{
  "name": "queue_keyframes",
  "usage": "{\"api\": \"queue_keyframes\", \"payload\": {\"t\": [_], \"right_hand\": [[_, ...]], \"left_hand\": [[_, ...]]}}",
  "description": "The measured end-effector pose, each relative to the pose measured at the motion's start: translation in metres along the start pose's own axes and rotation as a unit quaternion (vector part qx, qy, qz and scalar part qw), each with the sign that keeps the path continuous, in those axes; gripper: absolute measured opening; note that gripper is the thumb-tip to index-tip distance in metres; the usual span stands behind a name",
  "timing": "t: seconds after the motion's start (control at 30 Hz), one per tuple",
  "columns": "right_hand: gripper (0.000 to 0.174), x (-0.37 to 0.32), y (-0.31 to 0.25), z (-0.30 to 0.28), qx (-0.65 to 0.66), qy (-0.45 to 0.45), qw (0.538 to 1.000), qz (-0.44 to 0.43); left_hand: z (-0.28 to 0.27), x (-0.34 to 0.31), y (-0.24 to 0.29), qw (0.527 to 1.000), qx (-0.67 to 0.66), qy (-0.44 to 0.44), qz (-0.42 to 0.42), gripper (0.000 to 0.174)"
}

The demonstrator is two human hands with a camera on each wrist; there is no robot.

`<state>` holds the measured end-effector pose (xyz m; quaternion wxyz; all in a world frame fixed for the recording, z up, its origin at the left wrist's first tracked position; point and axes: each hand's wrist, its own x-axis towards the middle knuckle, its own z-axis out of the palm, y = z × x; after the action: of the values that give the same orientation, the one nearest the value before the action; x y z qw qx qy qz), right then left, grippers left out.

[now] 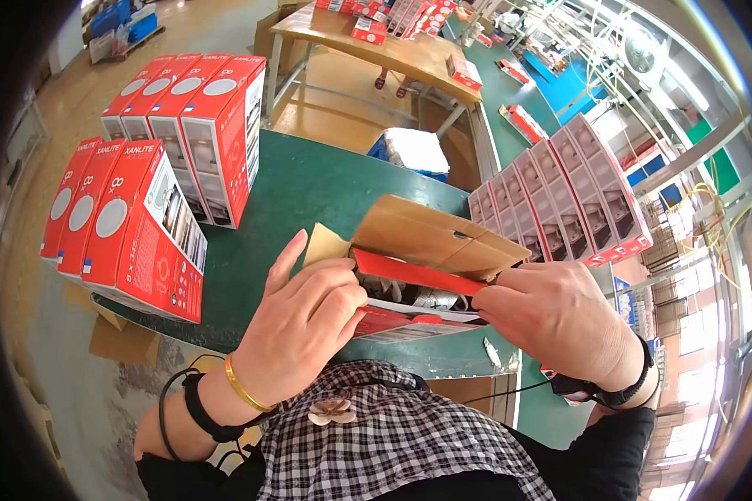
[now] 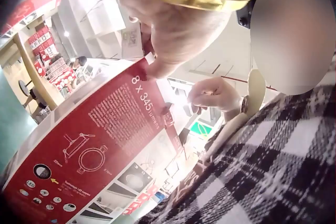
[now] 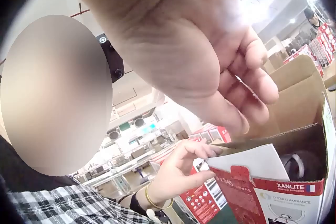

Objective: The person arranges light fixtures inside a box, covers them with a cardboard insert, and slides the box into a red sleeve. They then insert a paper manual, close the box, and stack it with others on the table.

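Observation:
A red-and-white printed light box (image 1: 393, 324) stands on the green table in front of me, its brown cardboard lid (image 1: 439, 234) raised. Packed items (image 1: 434, 299) show inside, partly hidden by a red flap (image 1: 418, 274). My left hand (image 1: 313, 309) grips the box's left end, thumb on the near printed side (image 2: 113, 113). The index finger points up beside a small brown side flap (image 1: 326, 244). At the opposite end my right hand (image 1: 560, 309) has bent fingers, with the red flap's end between thumb and forefinger. In the right wrist view its fingertips overlap the open box (image 3: 294, 200).
Upright red XANLITE boxes (image 1: 134, 225) stand in two groups on the left of the green table (image 1: 309, 171). A row of similar boxes (image 1: 560, 196) stands at the right. Behind are a blue bin (image 1: 414, 154) and a wooden table (image 1: 384, 52) with more boxes.

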<state>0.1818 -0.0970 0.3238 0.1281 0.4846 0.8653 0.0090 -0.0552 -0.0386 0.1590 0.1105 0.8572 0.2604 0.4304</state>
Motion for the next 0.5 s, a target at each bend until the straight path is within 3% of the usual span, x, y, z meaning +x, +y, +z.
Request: {"api": "queue_keyframes", "payload": {"t": [0.17,0.3,0.37,0.43,0.5], "right_hand": [[0.012,-0.003,-0.008,0.040,-0.020,0.057,0.998,-0.030],[0.011,-0.008,-0.003,0.055,-0.075,0.037,0.996,-0.011],[0.011,-0.010,-0.001,0.058,-0.103,-0.054,0.993,0.030],[0.018,-0.011,-0.008,0.074,-0.115,-0.036,0.993,0.015],[0.027,-0.012,-0.010,0.078,-0.145,0.059,0.988,-0.001]], "left_hand": [[-0.002,0.003,0.001,1.000,0.015,-0.009,0.007,0.040],[-0.003,0.005,0.000,1.000,0.025,-0.012,0.004,0.038],[-0.003,0.007,0.000,1.000,0.026,-0.015,0.003,0.038],[-0.004,0.008,0.001,0.999,0.035,-0.025,-0.003,0.035],[-0.004,0.008,0.001,0.999,0.039,-0.035,0.002,0.034]]}}
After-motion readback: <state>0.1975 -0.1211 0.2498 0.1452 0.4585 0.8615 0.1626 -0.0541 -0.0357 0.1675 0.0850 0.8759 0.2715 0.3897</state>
